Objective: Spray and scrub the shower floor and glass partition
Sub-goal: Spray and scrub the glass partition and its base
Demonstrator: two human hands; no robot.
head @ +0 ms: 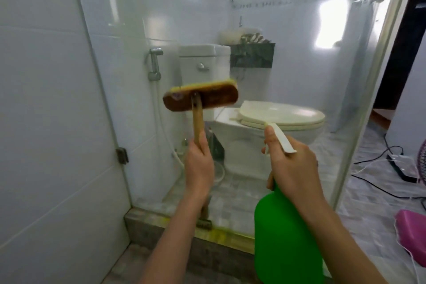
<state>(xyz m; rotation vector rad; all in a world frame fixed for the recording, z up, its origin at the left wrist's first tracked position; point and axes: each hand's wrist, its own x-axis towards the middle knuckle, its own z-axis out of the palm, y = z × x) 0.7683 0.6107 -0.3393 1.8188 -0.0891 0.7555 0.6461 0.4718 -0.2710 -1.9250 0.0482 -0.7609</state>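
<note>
At the far left, a white tiled wall is meeting the glass partition along a pale frame, with a small metal bracket sitting on that edge. The partition is standing upright on a stone curb, and a strip of grey floor is showing on the near side of it. Behind the glass, a sprayer hose is hanging on the wall.

The left hand is gripping the wooden handle of a brush, fingers curled round it, and is holding the brush head up in front of the glass. Its brown back is facing the camera and its yellow bristles are pointing toward the pane; whether they are touching it is unclear.

A white toilet with its lid down is standing behind the glass, between the two hands.

The right hand is wrapping round the neck of a green spray bottle, holding it upright with the white nozzle aimed at the glass and a finger lying alongside it.

Past the partition's right edge, black and white cables are trailing over the floor near a pink object.
</note>
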